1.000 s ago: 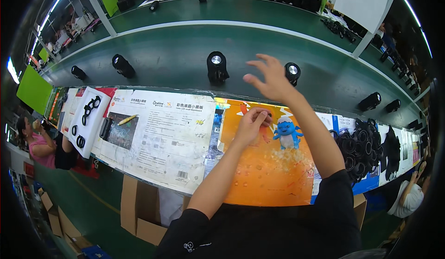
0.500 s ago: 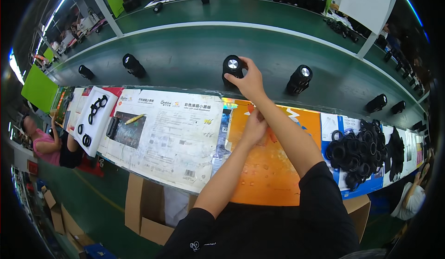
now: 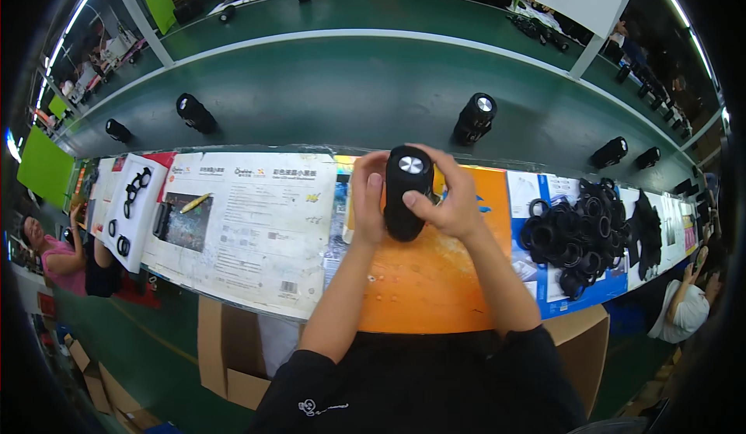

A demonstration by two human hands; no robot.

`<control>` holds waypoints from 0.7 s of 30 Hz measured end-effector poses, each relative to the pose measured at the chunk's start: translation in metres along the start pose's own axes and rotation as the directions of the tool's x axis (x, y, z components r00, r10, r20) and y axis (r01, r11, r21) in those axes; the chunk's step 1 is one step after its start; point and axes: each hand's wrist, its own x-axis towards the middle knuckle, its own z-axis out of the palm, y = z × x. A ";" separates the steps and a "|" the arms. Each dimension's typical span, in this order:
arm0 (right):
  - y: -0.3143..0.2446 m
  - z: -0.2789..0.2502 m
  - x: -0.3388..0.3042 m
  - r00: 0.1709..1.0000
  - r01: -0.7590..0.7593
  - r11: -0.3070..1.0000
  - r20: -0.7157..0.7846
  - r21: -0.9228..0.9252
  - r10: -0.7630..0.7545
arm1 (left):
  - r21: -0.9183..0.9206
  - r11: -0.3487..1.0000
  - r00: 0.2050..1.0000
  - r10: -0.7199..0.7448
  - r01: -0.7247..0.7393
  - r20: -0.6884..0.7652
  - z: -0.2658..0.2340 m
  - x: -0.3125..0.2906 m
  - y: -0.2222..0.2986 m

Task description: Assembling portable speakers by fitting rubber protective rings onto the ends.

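Over the orange sheet [image 3: 435, 286] on the near side, held a black cylinder [image 3: 398, 210] in the right hand [image 3: 454, 198], with the thumb [image 3: 423, 204] laid across its near face and the fingers [image 3: 434, 154] curled round behind. Had the left hand [image 3: 367, 201] cupped at its left wall, touching or just beside; couldn't tell which, nor whether grasping. Couldn't judge contact between base and sheet either. Had the silver disc [image 3: 411, 165] uppermost and uncovered, so imo did well to grip clear of it. Probably called for support from both hands on opposite sides, firm but not crushing. Also seemed smart to go easy sideways, what with black rings [image 3: 571, 236] heaped to the right and a second cylinder [image 3: 474, 121] on the far green surface [image 3: 334, 92].
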 end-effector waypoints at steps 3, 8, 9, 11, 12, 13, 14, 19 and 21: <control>0.012 -0.002 -0.031 0.999 -0.036 0.999 -0.033 -0.036 0.035 | -0.030 0.921 0.897 -0.371 0.389 0.241 0.001 -0.009 0.002; 0.037 0.009 -0.058 0.994 -0.066 0.997 -0.090 -0.047 0.061 | -0.142 0.925 0.912 -0.306 0.352 0.272 -0.002 -0.014 -0.011; 0.042 0.014 -0.065 0.978 -0.181 0.970 -0.071 0.164 0.194 | -0.216 0.923 0.940 -0.278 0.319 0.198 -0.001 -0.017 -0.016; 0.051 0.022 -0.076 0.961 -0.264 0.844 0.056 0.467 0.270 | -0.281 0.909 0.950 -0.278 0.307 0.142 0.007 -0.019 -0.016; 0.054 0.025 -0.082 0.940 -0.332 0.779 0.122 0.532 0.318 | -0.301 0.908 0.957 -0.269 0.291 0.111 0.009 -0.016 -0.016; 0.052 0.028 -0.082 0.914 -0.398 0.703 0.194 0.589 0.355 | -0.317 0.909 0.963 -0.259 0.270 0.076 0.009 -0.013 -0.015; 0.050 0.029 -0.082 0.894 -0.434 0.673 0.193 0.598 0.405 | -0.334 0.901 0.961 -0.260 0.275 0.090 0.006 -0.011 -0.015; 0.059 0.027 -0.084 0.855 -0.504 0.628 0.241 0.593 0.459 | -0.321 0.885 0.941 -0.316 0.338 0.120 -0.002 0.002 -0.007; 0.060 0.028 -0.087 0.850 -0.513 0.619 0.251 0.595 0.463 | -0.275 0.879 0.919 -0.355 0.390 0.172 -0.003 0.004 -0.002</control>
